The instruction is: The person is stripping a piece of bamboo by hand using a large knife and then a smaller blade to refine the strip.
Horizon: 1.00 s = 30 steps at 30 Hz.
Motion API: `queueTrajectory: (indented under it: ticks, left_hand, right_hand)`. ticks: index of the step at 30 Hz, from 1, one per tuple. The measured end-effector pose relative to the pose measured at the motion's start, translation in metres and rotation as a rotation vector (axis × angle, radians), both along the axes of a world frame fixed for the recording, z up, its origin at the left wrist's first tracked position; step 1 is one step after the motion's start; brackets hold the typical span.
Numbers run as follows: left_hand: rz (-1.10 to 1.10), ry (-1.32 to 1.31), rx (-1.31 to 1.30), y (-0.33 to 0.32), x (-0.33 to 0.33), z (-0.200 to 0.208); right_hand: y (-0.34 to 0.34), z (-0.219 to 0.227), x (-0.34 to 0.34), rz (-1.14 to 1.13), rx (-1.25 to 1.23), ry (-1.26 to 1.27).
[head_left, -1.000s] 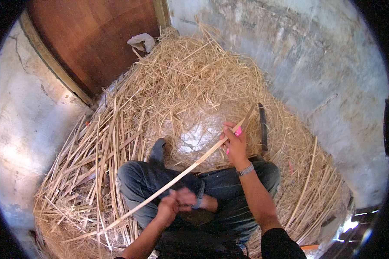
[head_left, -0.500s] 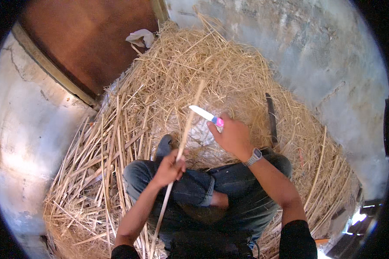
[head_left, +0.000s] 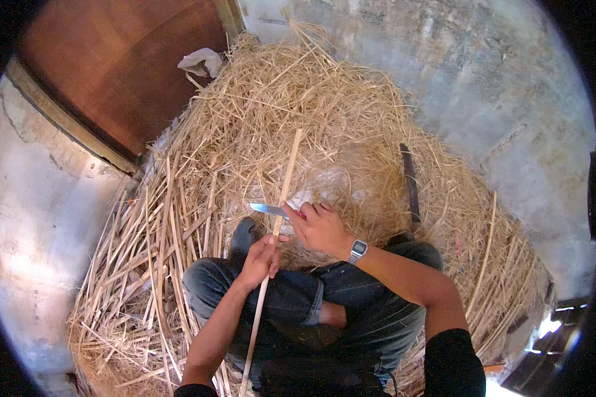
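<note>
My left hand (head_left: 261, 260) is closed around a long, thin pale strip, likely bamboo (head_left: 289, 173), which slants from my lap up over the shavings. In my right hand (head_left: 319, 229) is a knife (head_left: 266, 209), its blade pointing left and lying across the strip just above my left hand. Most of the knife's handle is hidden by my fingers; a bit of pink shows. My right fingertips are at the strip beside the blade. Both hands are in front of my crossed legs (head_left: 298, 291) in dark jeans.
A heap of curled shavings (head_left: 311, 86) spreads ahead of me. Many cut strips (head_left: 159, 245) lie at the left. A dark flat bar (head_left: 410, 182) rests on the shavings at right. Beyond are a brown door (head_left: 119, 66), a white bag (head_left: 202, 62) and a worn wall (head_left: 483, 73).
My right hand has moved down and left, bringing the knife blade from the strip's upper part to just above my left hand. The strip stands slightly more upright.
</note>
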<state>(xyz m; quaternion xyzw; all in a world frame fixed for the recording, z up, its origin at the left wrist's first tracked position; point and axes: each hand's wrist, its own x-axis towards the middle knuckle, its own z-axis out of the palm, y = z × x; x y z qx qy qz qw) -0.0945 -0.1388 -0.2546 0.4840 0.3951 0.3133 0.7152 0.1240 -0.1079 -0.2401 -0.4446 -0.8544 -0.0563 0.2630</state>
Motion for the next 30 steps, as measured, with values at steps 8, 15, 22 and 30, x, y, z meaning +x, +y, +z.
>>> queueTrajectory:
  ticks: [8, 15, 22, 30]
  left_hand:
    - [0.056, -0.001, -0.027, 0.003, -0.002, 0.001]
    - [0.050, -0.094, -0.025, 0.002, -0.003, -0.001]
    - [0.003, -0.059, 0.005, 0.000, -0.002, 0.006]
    - [-0.001, -0.156, -0.034, -0.001, -0.002, 0.005]
  right_hand:
    - [0.001, 0.003, 0.001, 0.041, 0.083, 0.006]
    - [-0.003, 0.003, 0.003, 0.083, -0.045, 0.007]
    - [-0.004, 0.006, 0.005, 0.138, 0.011, -0.029]
    - [-0.011, 0.025, 0.005, 0.226, 0.154, -0.074]
